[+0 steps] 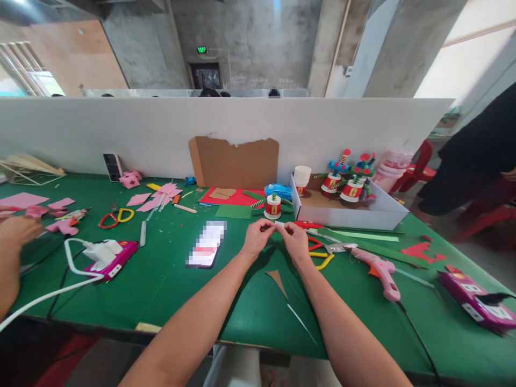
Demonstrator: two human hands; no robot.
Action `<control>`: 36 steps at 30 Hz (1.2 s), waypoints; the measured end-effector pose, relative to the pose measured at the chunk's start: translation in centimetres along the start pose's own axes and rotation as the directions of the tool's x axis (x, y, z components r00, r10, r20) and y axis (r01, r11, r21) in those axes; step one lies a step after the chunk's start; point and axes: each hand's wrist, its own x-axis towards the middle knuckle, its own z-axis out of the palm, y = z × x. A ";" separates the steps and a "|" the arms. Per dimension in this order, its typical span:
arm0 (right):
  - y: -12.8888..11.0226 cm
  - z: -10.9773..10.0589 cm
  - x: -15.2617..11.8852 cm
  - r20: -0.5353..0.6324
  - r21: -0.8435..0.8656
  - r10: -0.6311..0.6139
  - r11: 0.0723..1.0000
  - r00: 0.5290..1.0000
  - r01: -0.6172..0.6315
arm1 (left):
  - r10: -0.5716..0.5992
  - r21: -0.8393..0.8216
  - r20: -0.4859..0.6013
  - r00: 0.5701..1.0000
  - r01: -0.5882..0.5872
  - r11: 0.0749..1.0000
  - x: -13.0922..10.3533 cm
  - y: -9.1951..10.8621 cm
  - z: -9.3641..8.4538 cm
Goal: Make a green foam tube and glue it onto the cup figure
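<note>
My left hand [257, 236] and my right hand [296, 242] meet over the green table, fingertips nearly touching. Both are closed in a pinch on a small white strip [278, 224], mostly hidden by the fingers. Just beyond them stands a red and white paper cup figure [273, 207] with coiled green-striped arms. A phone [207, 244] lies left of my left hand. Near my right wrist are scissors with yellow and red handles [322, 260]. Between my forearms lie a brown paper scrap [276, 282] and a thin white strip [301, 323].
A white box [350, 217] at the back right holds cup figures. A pink glue gun [379, 271] and a purple power strip [478, 301] lie right. Another purple power strip [116, 260] and a co-worker's hand [20, 234] are left. A white partition [153, 123] stands behind.
</note>
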 end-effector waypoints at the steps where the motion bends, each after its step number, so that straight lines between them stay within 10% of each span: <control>1: 0.1 -0.1 0.0 -0.001 -0.024 -0.020 1.000 1.000 0.020 | -0.003 0.004 0.004 1.000 0.003 1.000 0.0 0.0 0.0; 17: -0.5 -1.1 0.3 -0.034 0.028 0.001 1.000 0.999 0.000 | -0.085 -0.088 -0.164 0.983 0.071 0.994 0.4 0.0 -0.7; 36: 0.4 0.2 0.0 -0.060 0.011 -0.044 0.999 0.997 0.045 | -0.051 -0.112 -0.048 0.998 0.046 0.993 0.1 -0.3 0.3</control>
